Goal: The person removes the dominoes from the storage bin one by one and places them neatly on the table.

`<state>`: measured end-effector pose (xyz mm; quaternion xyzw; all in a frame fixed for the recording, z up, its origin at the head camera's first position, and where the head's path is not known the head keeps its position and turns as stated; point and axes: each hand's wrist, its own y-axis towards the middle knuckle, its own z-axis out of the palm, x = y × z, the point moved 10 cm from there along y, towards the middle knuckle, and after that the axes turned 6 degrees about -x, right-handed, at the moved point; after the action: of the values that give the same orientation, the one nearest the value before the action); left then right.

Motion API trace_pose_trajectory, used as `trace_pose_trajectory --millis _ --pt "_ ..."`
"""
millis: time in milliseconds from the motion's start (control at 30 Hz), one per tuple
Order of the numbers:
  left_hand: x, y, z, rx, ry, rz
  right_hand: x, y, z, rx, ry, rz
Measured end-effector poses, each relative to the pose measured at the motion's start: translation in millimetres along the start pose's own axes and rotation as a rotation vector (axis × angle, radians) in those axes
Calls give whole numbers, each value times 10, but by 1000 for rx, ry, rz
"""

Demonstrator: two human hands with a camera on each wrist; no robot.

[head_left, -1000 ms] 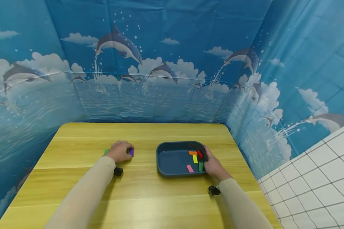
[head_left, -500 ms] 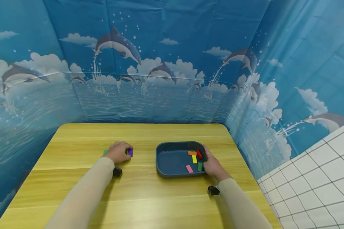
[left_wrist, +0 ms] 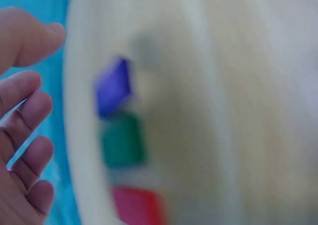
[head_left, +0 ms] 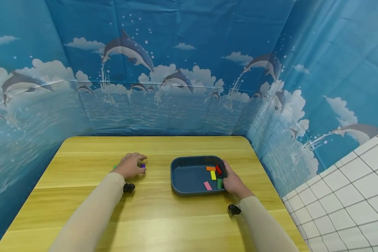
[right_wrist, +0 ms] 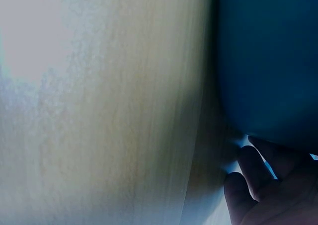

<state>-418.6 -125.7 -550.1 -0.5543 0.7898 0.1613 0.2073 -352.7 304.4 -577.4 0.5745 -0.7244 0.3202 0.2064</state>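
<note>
My left hand (head_left: 130,166) hovers over the left part of the table, thumb and fingers spread apart with nothing between them. In the left wrist view a purple block (left_wrist: 114,89), a green block (left_wrist: 123,140) and a red block (left_wrist: 139,206) lie in a row beside the fingers; this view is blurred. From the head, the hand covers most of that row. My right hand (head_left: 234,182) holds the right end of a dark blue tray (head_left: 186,179), thumb at its rim. In the right wrist view its fingers lie against the outer wall (right_wrist: 268,86).
Inside the tray, toward its right end, lie an orange block (head_left: 210,168), a red block (head_left: 218,170), a yellow block (head_left: 213,175), a pink block (head_left: 207,186) and a dark green block (head_left: 219,183). A dolphin-print curtain (head_left: 163,115) hangs behind the wooden table (head_left: 157,227).
My left hand's fingers have spread away from the purple block, which stays on the table. My right hand and the tray have kept their place.
</note>
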Motion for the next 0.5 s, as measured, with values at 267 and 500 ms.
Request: trace_pose_trajectory --millis 267,500 --pt "-902 38 -210 -29 -228 120 -16 -20 -49 -10 27 -9" --pt "-1814 152 70 94 -294 213 -27 -28 -28 -7 21 11"
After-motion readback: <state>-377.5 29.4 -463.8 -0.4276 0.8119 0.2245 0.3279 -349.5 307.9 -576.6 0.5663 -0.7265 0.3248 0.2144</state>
